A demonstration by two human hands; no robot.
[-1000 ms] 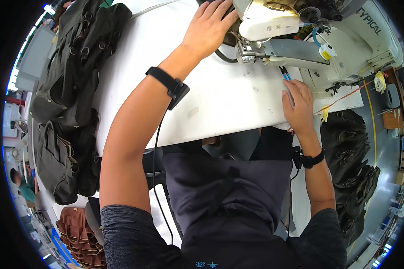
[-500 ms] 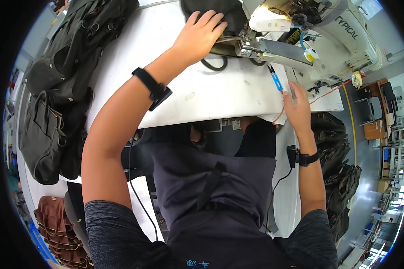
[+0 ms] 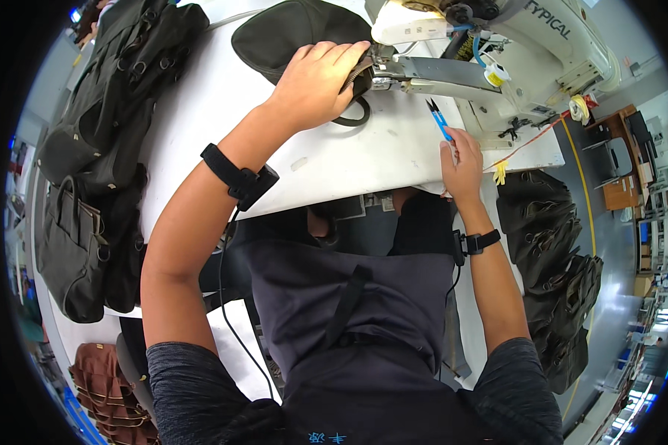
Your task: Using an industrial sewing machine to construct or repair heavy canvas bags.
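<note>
A dark olive bag lies at the far middle of the white table, up against the sewing machine's narrow arm. My left hand is closed over the bag's near edge beside the machine head, fingers curled on it; the thumb is partly hidden. A dark loop handle hangs from the bag onto the table. To the right, my right hand grips the lower end of blue thread snips. Their dark tips point away from me, just short of the machine arm.
Several dark bags are piled along the left side, with brown bags below them. More dark bags stack at the right. A red cord runs to the machine. The table's near edge crosses above my lap.
My right hand has moved left and closed on the snips, which lay on the table before. More of the bag shows; it has shifted left with my left hand now curled on its edge.
</note>
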